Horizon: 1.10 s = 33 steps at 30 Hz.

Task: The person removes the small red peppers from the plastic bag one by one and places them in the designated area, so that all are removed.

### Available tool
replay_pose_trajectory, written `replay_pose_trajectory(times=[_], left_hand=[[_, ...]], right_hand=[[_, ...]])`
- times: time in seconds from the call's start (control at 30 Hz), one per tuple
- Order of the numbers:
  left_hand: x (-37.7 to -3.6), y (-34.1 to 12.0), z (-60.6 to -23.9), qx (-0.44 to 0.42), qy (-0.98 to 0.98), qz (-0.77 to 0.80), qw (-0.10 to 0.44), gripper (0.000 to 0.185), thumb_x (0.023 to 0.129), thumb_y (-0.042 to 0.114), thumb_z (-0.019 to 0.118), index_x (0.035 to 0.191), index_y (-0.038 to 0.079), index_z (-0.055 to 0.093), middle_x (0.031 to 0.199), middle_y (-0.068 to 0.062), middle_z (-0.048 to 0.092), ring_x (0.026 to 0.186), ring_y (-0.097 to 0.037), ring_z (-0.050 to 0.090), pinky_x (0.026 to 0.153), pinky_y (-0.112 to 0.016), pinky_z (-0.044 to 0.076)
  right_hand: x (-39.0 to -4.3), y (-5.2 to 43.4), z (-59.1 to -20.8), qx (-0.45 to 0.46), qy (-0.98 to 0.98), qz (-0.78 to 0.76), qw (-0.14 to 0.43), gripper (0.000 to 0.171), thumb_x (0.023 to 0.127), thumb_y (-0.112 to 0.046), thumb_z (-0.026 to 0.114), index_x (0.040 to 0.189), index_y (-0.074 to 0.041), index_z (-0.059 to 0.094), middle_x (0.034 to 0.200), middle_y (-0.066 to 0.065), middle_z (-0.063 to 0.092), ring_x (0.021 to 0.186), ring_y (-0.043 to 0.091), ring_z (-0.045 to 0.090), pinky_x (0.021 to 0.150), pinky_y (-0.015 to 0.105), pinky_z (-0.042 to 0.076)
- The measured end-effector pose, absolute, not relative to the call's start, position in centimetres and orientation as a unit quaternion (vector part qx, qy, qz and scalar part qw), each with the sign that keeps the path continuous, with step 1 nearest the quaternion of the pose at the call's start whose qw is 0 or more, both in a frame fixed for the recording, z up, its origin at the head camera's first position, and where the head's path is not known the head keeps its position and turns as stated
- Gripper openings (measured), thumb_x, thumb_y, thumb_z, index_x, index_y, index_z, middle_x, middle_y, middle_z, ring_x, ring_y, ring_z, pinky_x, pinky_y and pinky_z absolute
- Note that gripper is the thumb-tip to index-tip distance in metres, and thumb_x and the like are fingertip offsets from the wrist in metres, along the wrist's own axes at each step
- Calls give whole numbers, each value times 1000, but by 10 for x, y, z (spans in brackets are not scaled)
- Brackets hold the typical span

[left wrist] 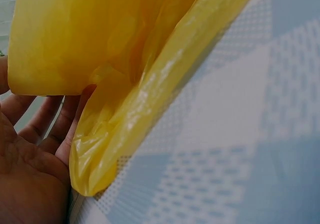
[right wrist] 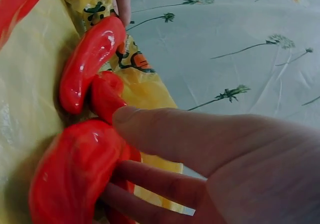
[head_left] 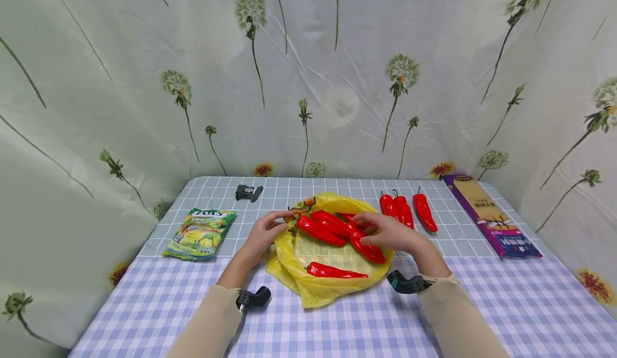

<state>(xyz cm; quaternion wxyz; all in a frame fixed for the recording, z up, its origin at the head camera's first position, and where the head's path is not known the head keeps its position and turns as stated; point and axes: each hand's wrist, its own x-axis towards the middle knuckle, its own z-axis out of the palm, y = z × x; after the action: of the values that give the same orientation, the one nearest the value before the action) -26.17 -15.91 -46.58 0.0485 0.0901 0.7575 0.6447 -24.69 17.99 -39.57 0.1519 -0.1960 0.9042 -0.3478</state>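
Note:
A yellow plastic bag [head_left: 323,292] lies with its mouth spread open, several shiny red chili peppers [head_left: 320,230] inside. One more pepper [head_left: 335,270] lies apart near its front edge. My left hand [head_left: 260,237] pinches the bag's left rim; in the left wrist view the yellow film [left wrist: 125,44] passes between thumb and fingers. Over the bag's right side, my right hand [head_left: 388,233] reaches in among the peppers. The right wrist view shows its thumb at a smaller pepper and its extended fingers beside a large pepper [right wrist: 75,169], with their tips partly hidden.
Three red peppers [head_left: 404,211] lie behind the bag to the right. A purple and tan package [head_left: 489,216] is at the far right. On the left are a green candy packet [head_left: 200,235] and a small black device [head_left: 248,192]. A flowered curtain [head_left: 347,79] hangs behind the checked tablecloth.

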Motion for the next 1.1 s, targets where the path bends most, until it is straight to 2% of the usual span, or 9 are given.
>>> replay_pose_trajectory(times=[0.27, 0.57, 0.83, 1.1], left_hand=[[-260, -158, -464, 97, 745, 658, 46, 39, 98, 11, 58, 137, 4, 58, 144, -16, 54, 101, -11, 59, 83, -17, 51], [-260, -158, -463, 98, 752, 650, 48, 39, 98, 11, 56, 137, 6, 59, 143, -16, 54, 100, -14, 58, 82, -19, 52], [-259, -159, -464, 96, 753, 649, 46, 39, 99, 11, 57, 137, 6, 59, 144, -15, 54, 106, -17, 59, 86, -19, 51], [-260, -158, -462, 95, 752, 651, 48, 39, 99, 13, 58, 137, 6, 58, 145, -15, 53, 106, -16, 58, 86, -18, 50]], right_hand=[[-245, 174, -399, -191, 910, -333, 158, 67, 83, -14, 79, 143, -13, 51, 135, 11, 59, 122, 30, 56, 91, 43, 58], [-244, 169, -403, -193, 920, -309, 142, 75, 78, -12, 83, 145, -12, 49, 135, 10, 56, 124, 28, 51, 94, 46, 56], [-244, 166, -404, -196, 926, -291, 137, 74, 78, -10, 83, 144, -13, 50, 131, 8, 57, 120, 25, 51, 93, 44, 57], [-244, 169, -399, -204, 926, -290, 127, 72, 78, -8, 79, 144, -15, 50, 132, 10, 57, 118, 27, 53, 90, 44, 58]])
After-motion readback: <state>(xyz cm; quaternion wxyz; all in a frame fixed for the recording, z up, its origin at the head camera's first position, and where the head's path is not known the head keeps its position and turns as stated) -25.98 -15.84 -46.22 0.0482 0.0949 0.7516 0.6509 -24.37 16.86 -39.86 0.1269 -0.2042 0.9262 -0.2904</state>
